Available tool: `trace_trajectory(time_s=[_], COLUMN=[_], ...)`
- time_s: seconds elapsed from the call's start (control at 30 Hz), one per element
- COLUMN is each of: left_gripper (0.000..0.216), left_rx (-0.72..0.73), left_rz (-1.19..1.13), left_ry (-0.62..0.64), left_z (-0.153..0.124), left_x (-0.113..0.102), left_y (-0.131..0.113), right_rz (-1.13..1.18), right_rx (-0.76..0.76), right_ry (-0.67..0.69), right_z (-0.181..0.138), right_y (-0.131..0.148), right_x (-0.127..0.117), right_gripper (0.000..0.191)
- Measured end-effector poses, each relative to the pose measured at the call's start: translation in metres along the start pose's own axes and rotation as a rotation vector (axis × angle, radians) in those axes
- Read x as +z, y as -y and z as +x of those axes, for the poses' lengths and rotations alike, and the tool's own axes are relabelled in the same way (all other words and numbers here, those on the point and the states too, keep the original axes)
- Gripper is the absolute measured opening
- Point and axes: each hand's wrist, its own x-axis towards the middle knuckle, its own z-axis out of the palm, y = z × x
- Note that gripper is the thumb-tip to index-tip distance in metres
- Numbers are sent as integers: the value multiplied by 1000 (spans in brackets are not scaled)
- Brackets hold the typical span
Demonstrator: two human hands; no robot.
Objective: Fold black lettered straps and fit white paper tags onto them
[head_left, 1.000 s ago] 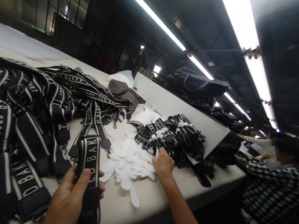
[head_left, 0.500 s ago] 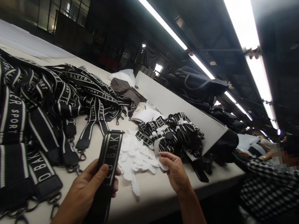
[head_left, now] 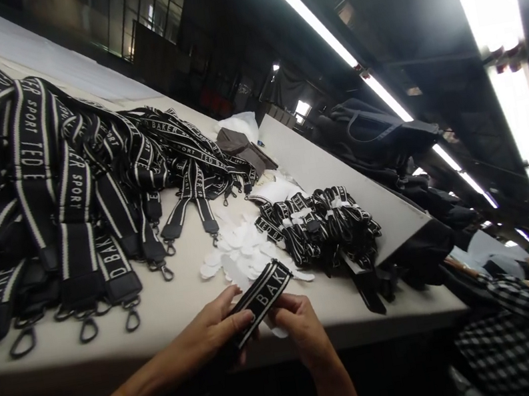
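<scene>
Both hands meet at the near edge of the counter, sharing 1 folded black strap with white lettering. The left hand grips the strap's lower end, thumb on top and fingers curled beneath it. The right hand pinches the strap from the other side, fingers pressed together around it; a small white piece shows just under them. The strap is lifted slightly above the counter edge, tilted up toward a scatter of white paper tags. Beyond the tags lies a heap of bundled straps. A large pile of loose straps with metal clips covers the counter's left part.
</scene>
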Motion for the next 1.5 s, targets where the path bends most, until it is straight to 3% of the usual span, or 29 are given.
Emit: trace_trajectory(time_s=[0.17,0.33,0.43,0.57,0.77,0.93,1.07,1.13,1.23,1.37,1.5], left_gripper=[47,46,43,39,43,42,46,48,50,48,53], left_rx=[-7,-66,-113,-140,-191,-214,-203,-159,-121,-171,-209], left_rz=[16,-50,-177,-297,-403,-383,-240,-166,-80,5,21], left_ry=[22,-73,-117,-25,81,89,10,-27,29,185,154], left_z=[3,6,6,4,0,3,2,0,-2,-2,-3], left_x=[-1,-1,0,3,12,15,9,5,4,11,14], left_y=[2,0,-3,-3,1,0,-10,-15,-13,1,9], right_rz=[-49,182,332,387,255,131,339,413,281,247,312], right_rx=[84,-36,-93,-131,-252,-386,-424,-402,-253,-73,9], right_ry=[-24,-80,-98,-24,35,-117,-262,-361,-432,-330,-274], right_z=[-11,-19,-23,-24,-23,-20,-22,-22,-20,-17,-18], right_y=[-10,-23,-26,-26,-24,-18,-16,-16,-20,-30,-37], right_x=[-11,-6,0,2,1,10,1,-8,-13,2,14], right_gripper=[26,36,31,30,33,5,17,19,25,35,37])
